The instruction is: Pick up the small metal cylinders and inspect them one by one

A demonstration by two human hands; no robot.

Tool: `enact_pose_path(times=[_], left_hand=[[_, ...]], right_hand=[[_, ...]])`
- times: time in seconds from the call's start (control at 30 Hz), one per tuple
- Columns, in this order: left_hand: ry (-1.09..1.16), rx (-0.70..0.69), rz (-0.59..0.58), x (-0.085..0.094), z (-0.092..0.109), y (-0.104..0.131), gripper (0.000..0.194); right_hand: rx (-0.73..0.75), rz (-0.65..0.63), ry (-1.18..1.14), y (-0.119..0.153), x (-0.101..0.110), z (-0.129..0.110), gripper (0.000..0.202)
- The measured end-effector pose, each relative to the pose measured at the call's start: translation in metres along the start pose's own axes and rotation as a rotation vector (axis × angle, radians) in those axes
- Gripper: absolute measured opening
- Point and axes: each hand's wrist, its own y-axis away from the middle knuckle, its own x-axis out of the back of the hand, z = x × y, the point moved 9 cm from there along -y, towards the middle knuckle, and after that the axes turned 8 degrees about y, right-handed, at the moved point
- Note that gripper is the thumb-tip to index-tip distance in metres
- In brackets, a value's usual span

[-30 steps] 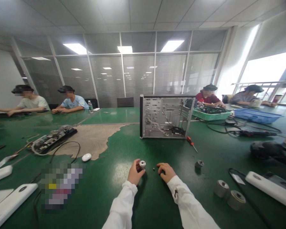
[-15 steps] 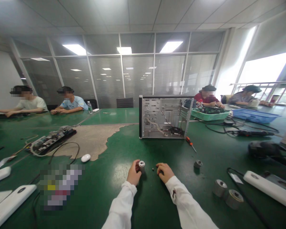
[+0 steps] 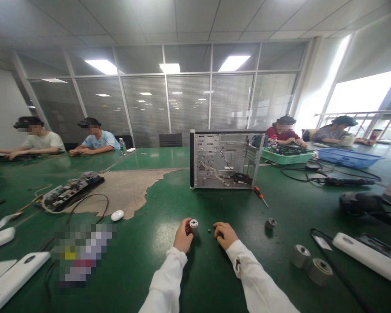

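Observation:
My left hand [image 3: 183,236] is closed around a small grey metal cylinder [image 3: 194,228], which stands upright with its holed end face up. A tiny dark part [image 3: 209,231] lies on the green tabletop just to the right of the cylinder. On the far side of that part rests my right hand [image 3: 226,235], its fingers bent and apart, with nothing visible in them. The fingertips point toward the tiny part without touching it. Farther right sit three similar metal cylinders: a small one [image 3: 270,223] and two larger ones [image 3: 300,256] [image 3: 320,271].
An open computer case [image 3: 226,161] stands ahead, a screwdriver [image 3: 261,197] beside it. Right: green basket [image 3: 286,159], blue basket [image 3: 348,158], cables, white power strip [image 3: 365,254]. Left: a circuit assembly [image 3: 73,191], white mouse-like object [image 3: 117,215], white devices [image 3: 18,278]. Several people sit across the table.

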Motion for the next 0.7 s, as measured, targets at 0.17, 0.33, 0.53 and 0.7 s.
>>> enact_pose_path(times=[0.17, 0.33, 0.53, 0.7], left_hand=[[0.000, -0.010, -0.007, 0.0001, -0.0016, -0.0009, 0.053], [0.001, -0.018, -0.010, -0.0005, -0.0011, -0.0012, 0.052], [0.001, -0.022, -0.010, 0.0002, -0.0018, -0.0020, 0.051], [0.006, -0.030, -0.022, 0.0009, -0.0039, -0.0026, 0.050]], right_hand=[[0.002, -0.009, 0.002, -0.0005, -0.0004, -0.0001, 0.020], [-0.002, -0.017, 0.008, -0.0010, -0.0010, -0.0002, 0.019], [-0.006, -0.013, 0.008, -0.0004, -0.0010, 0.0000, 0.019], [0.002, -0.012, 0.023, -0.0002, -0.0010, -0.0007, 0.019]])
